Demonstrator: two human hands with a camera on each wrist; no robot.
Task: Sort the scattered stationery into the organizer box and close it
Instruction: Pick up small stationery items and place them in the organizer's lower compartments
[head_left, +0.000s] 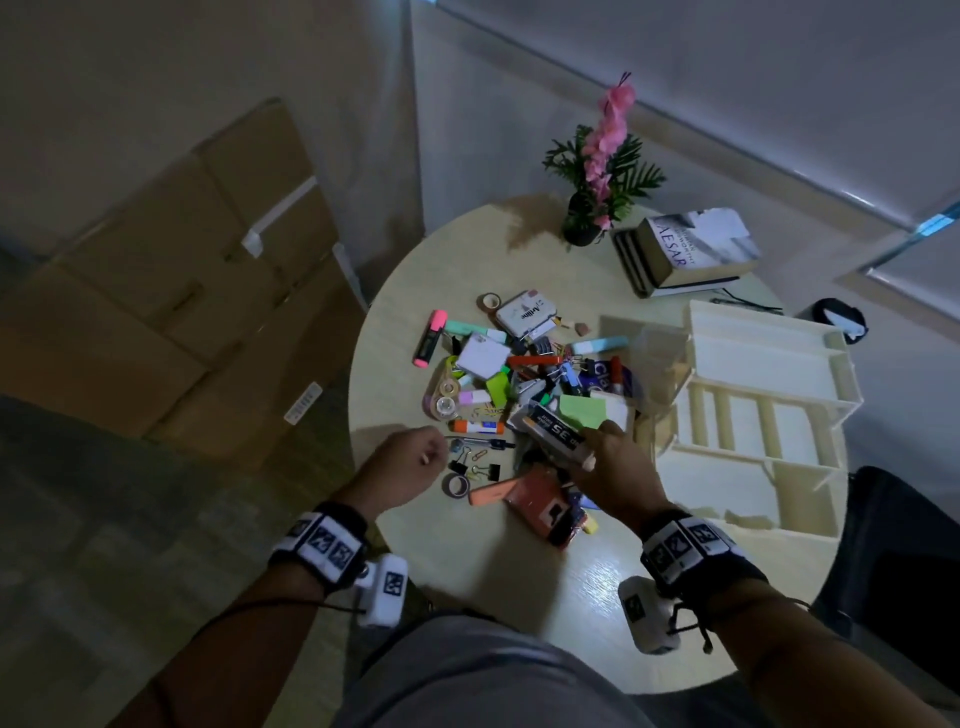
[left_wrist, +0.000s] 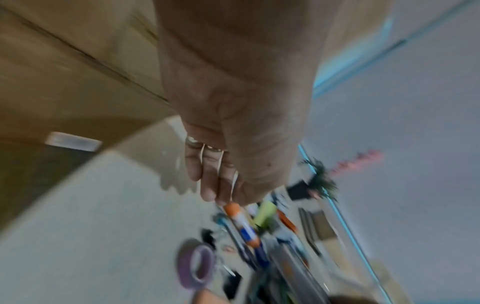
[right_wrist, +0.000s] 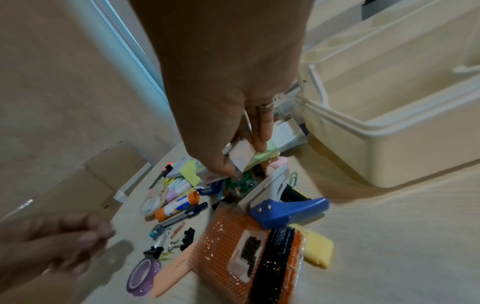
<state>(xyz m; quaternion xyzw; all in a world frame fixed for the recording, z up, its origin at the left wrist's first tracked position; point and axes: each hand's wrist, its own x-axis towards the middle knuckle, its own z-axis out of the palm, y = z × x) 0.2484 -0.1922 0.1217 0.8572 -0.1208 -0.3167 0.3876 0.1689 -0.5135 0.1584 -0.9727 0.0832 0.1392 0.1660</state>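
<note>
Scattered stationery (head_left: 519, 384) lies heaped in the middle of a round table (head_left: 519, 571). My right hand (head_left: 597, 441) pinches a small printed box (head_left: 550, 428) at the pile's near right; in the right wrist view the right hand (right_wrist: 244, 157) has thumb and fingers on the box's white end (right_wrist: 240, 152). My left hand (head_left: 431, 452) hovers at the pile's near left with loosely curled fingers (left_wrist: 207, 185), and I see nothing in it. A glue stick (head_left: 475, 427) lies just beyond it. The cream organizer box (head_left: 753, 395) stands with its lid up at the right.
A purple tape roll (right_wrist: 142, 271), an orange packet (right_wrist: 246, 257) and a blue hole punch (right_wrist: 285, 209) lie near the front. Books (head_left: 685, 249) and a potted flower (head_left: 597, 171) stand at the back. Cardboard boxes (head_left: 182, 291) are stacked to the left.
</note>
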